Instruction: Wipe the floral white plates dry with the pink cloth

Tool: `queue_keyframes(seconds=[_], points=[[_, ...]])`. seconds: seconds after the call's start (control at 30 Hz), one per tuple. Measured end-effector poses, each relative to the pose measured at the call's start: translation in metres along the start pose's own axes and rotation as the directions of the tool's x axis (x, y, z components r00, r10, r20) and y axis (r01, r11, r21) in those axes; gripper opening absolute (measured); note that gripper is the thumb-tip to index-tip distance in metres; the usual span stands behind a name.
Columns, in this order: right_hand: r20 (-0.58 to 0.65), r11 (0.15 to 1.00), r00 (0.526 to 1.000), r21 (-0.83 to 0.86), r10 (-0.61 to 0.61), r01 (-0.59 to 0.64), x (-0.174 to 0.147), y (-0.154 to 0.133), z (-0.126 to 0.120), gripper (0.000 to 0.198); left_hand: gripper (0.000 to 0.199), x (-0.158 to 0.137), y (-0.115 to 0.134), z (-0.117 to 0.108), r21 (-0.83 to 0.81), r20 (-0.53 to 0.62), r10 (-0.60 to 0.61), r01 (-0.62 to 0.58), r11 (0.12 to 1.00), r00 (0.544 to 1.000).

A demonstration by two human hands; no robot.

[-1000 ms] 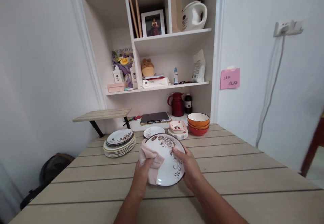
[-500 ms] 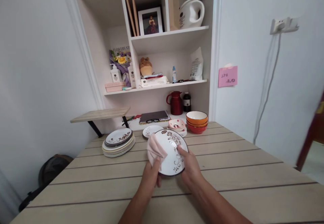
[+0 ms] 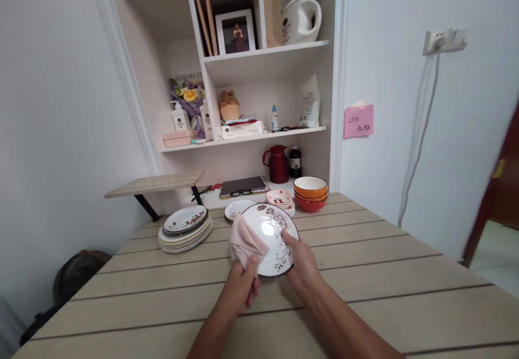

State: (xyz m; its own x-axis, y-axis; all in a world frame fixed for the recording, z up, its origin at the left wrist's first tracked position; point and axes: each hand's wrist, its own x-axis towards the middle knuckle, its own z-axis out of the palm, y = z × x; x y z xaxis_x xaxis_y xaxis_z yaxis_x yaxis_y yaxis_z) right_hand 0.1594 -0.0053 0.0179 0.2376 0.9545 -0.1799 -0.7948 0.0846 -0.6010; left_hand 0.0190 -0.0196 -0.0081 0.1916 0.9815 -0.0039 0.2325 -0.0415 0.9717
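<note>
A white plate [image 3: 265,232] with a dark rim and brown flower pattern is held tilted above the table. My right hand [image 3: 302,261] grips its right edge, thumb on the face and fingers behind. My left hand [image 3: 243,283] is closed on a pink cloth [image 3: 246,241], which drapes over the plate's left side. Beyond the left hand stands a stack of plates [image 3: 185,229], flowered ones on top. Partly hidden behind the held plate are a smaller plate stack [image 3: 238,207] and a pink square bowl [image 3: 279,197].
Orange and red bowls [image 3: 311,192] are stacked at the table's back right. A wooden riser [image 3: 154,184] stands at the back left. Behind are a laptop [image 3: 243,186], a red jug [image 3: 278,164] and white shelves [image 3: 265,59]. The slatted table [image 3: 373,272] fills the foreground.
My left hand has shifted slightly left and down, and the cloth bunches more at the plate's left edge. My right hand keeps its grip on the plate. The view has turned slightly right.
</note>
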Motion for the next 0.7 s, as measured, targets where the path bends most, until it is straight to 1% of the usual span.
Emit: queue_keyframes(seconds=[0.07, 0.13, 0.17, 0.23, 0.3, 0.37, 0.47, 0.53, 0.6, 0.67, 0.7], points=[[0.005, 1.000, 1.000, -0.004, -0.002, 0.003, 0.001, 0.001, -0.001, 0.033, 0.065, 0.000, 0.000, -0.002, 0.029, -0.005, 0.005, -0.005, 1.000, 1.000], [-0.014, 1.000, 1.000, -0.011, 0.003, -0.003, 0.000, 0.002, -0.001, 0.031, 0.065, 0.001, 0.001, -0.004, 0.069, -0.034, 0.019, -0.016, 0.998, 0.999], [-0.022, 1.000, 1.000, -0.010, 0.007, -0.007, 0.000, 0.001, -0.001, 0.030, 0.065, 0.001, 0.001, -0.006, 0.096, -0.053, 0.047, -0.041, 0.995, 0.997], [-0.024, 1.000, 1.000, 0.002, 0.013, -0.013, -0.001, 0.000, 0.001, 0.029, 0.064, 0.001, 0.001, -0.011, 0.175, -0.086, 0.145, -0.129, 0.976, 0.986], [-0.018, 1.000, 1.000, 0.019, 0.007, -0.007, -0.002, -0.001, 0.002, 0.029, 0.062, 0.000, 0.001, -0.017, 0.284, -0.090, 0.261, -0.226, 0.932, 0.961], [-0.029, 0.999, 1.000, 0.032, -0.002, 0.003, 0.000, -0.003, 0.002, 0.030, 0.058, 0.000, 0.000, -0.021, 0.394, -0.090, 0.347, -0.286, 0.873, 0.934], [-0.067, 0.999, 0.997, 0.041, -0.022, 0.025, 0.003, -0.007, 0.001, 0.029, 0.053, -0.001, -0.003, -0.022, 0.520, -0.138, 0.455, -0.327, 0.789, 0.880], [-0.075, 0.998, 0.997, 0.048, -0.034, 0.038, 0.005, -0.010, 0.000, 0.028, 0.048, -0.002, -0.003, -0.020, 0.564, -0.150, 0.503, -0.344, 0.751, 0.851], [-0.067, 0.998, 0.997, 0.051, -0.037, 0.040, 0.006, -0.011, -0.001, 0.028, 0.039, -0.005, 0.000, -0.017, 0.558, -0.108, 0.520, -0.381, 0.737, 0.847], [-0.050, 0.998, 0.999, 0.054, -0.013, 0.015, 0.007, -0.012, -0.002, 0.030, 0.028, -0.008, 0.006, -0.017, 0.507, -0.005, 0.528, -0.453, 0.734, 0.849], [-0.038, 0.998, 0.999, 0.058, 0.008, -0.006, 0.007, -0.012, -0.002, 0.030, 0.027, -0.011, 0.009, -0.017, 0.469, 0.053, 0.534, -0.493, 0.733, 0.844]])
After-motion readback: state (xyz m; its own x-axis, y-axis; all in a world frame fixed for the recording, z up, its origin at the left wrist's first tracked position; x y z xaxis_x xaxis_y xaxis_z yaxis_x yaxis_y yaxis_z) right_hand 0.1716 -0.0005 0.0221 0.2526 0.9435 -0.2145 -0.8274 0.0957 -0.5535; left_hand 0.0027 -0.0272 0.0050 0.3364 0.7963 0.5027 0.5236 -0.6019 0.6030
